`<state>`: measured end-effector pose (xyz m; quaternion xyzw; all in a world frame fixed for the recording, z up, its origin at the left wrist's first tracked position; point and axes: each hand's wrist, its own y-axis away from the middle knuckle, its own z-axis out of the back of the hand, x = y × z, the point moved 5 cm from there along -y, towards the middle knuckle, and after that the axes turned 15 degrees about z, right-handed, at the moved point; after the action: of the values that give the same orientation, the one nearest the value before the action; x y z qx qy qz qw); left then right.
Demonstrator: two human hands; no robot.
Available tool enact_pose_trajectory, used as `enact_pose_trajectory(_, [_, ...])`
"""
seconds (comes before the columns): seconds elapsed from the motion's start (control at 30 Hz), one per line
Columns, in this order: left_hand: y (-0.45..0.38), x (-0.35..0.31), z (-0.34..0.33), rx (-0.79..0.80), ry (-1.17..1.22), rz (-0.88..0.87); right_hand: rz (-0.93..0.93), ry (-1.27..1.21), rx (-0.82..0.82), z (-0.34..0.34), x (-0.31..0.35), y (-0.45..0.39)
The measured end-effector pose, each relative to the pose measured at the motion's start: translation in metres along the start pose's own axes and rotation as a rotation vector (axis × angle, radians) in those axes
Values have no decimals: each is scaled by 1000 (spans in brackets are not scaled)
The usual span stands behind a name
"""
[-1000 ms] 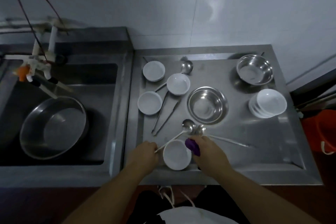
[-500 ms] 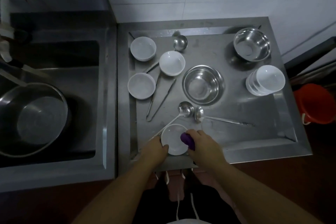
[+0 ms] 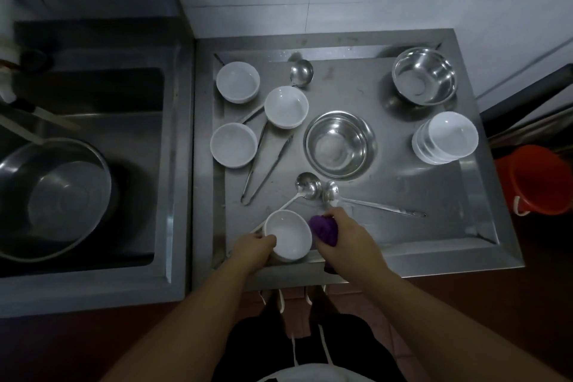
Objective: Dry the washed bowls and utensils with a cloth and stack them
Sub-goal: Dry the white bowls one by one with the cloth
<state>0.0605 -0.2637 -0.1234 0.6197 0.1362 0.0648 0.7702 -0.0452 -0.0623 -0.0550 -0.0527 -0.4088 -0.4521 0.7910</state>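
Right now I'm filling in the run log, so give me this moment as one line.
step: drying | left hand: grips white bowl rim | right hand: holds purple cloth beside bowl | stack: far right

We lose most of the purple cloth [image 3: 324, 229] inside the right hand [image 3: 347, 242], only a bunched end showing. The left hand [image 3: 252, 246] covers the near-left rim of the small white bowl [image 3: 288, 234], and its fingertips are out of our sight behind that rim. The handle of one spoon [image 3: 305, 187] slips behind the same bowl. Another ladle [image 3: 300, 71] has its handle hidden under a white bowl [image 3: 286, 106]. In the stack of white bowls [image 3: 445, 136] we can't count the lower ones. The steel basin [image 3: 52, 195] in the sink is cut by the left edge, the orange bucket [image 3: 542, 178] by the right. The tap fittings [image 3: 7, 25] are too dim and cropped to make out.
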Motion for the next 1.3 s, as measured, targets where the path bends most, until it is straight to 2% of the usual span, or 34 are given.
enact_pose_trajectory(0.17, [42,-3,16,100,229,33,-1,-168,-98,20,28,-8])
enact_pose_trajectory(0.3, [81,-15,36,188,309,-52,3,-348,-195,37,65,-18])
enact_pose_trajectory(0.4, [108,-32,53,297,418,-125,81,-413,-234,52,106,-26])
enact_pose_trajectory(0.63, [190,-83,88,563,437,-459,463,-168,-320,91,215,-30])
enact_pose_trajectory(0.87, [238,-93,115,731,316,-662,607,-168,-474,115,263,-12])
enact_pose_trajectory(1.0, [258,-88,113,773,248,-730,642,-231,-468,117,276,0])
enact_pose_trajectory(1.1, [270,-90,110,833,224,-785,689,-218,-404,119,280,5])
enact_pose_trajectory(1.2, [282,-90,108,914,257,-771,856,-65,-354,128,292,13])
enact_pose_trajectory(1.3, [294,-89,101,1008,297,-773,1048,220,-306,141,305,15])
